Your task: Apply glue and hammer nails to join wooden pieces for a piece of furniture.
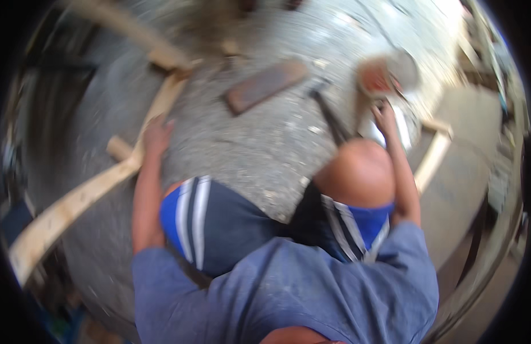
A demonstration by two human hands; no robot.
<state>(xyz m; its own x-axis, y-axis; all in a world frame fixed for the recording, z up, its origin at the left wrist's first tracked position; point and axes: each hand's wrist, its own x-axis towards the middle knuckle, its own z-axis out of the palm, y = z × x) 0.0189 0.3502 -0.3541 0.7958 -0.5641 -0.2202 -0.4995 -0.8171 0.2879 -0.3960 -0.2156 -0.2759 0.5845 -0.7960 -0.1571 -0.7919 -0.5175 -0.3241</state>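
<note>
My left hand [156, 136] is closed on a pale wooden frame [76, 198], its thumb apart on the floor side. The frame's long, bent-looking piece runs from the lower left up past the hand, and a short crosspiece [120, 148] joins it. On the right, my right hand [385, 119] reaches past my knee to an open container [375, 77] with reddish stuff inside. Its fingers look drawn together beside the container, but blur hides what they hold. A shiny silvery tin [404, 123] stands right by that hand.
A rusty brown block [266, 86] lies on the grey floor ahead. Between it and my right knee is a dark hammer-like tool [330, 114]. A brown board [466, 137] and a pale wooden piece [433, 157] lie at the right. Small chips dot the floor.
</note>
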